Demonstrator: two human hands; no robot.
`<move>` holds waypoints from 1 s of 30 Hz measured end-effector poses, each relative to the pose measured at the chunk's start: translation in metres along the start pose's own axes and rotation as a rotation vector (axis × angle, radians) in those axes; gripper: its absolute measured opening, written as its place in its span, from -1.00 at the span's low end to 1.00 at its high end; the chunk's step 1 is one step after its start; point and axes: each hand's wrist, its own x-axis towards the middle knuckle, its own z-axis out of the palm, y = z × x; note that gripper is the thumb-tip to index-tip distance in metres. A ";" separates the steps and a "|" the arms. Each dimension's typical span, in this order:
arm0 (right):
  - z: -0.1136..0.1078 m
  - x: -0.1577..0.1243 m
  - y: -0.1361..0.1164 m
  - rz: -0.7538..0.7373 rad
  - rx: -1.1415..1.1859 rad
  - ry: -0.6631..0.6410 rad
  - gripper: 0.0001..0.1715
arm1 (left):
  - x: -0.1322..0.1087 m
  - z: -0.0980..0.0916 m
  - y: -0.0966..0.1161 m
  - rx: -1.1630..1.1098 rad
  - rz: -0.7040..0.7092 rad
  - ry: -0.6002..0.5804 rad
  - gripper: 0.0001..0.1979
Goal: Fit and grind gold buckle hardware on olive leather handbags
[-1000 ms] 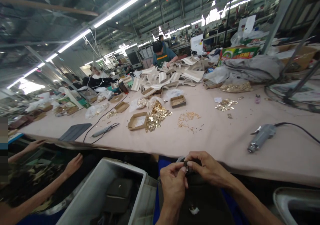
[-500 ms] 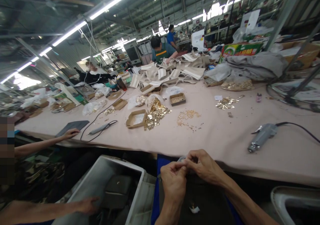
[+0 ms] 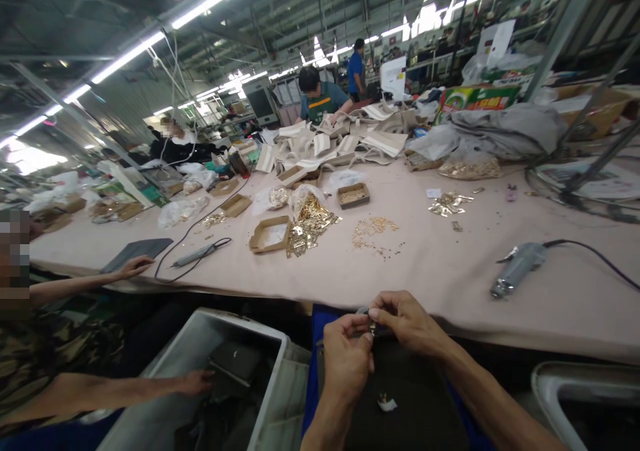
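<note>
Since half a second ago a co-worker's hand (image 3: pixel 195 382) has slid further into the grey bin (image 3: pixel 250 323) at 7 o'clock, and it now rests on the dark piece (image 3: pixel 235 364) lying inside.

On the desk (image 3: pixel 450 271), at 11 o'clock from the person's hands, an open cardboard tray (image 3: pixel 270 233) holds something pale. A heap of gold hardware (image 3: pixel 310 221) lies just beside it. A smaller tray (image 3: pixel 353 195) at 12 o'clock holds gold bits.

At 6 o'clock, below the desk edge, the left hand (image 3: pixel 347 361) and right hand (image 3: pixel 407 321) each have their grip pinched tight on a small metal fitting (image 3: pixel 371 329). The fitting sits at the top edge of a dark flat bag (image 3: pixel 410 404) on the lap. A tiny gold-and-white part shows lower on the bag's face.
</note>
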 end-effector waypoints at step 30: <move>0.007 0.008 0.003 0.046 0.096 0.004 -0.65 | -0.002 -0.002 -0.016 0.101 0.166 0.126 -0.81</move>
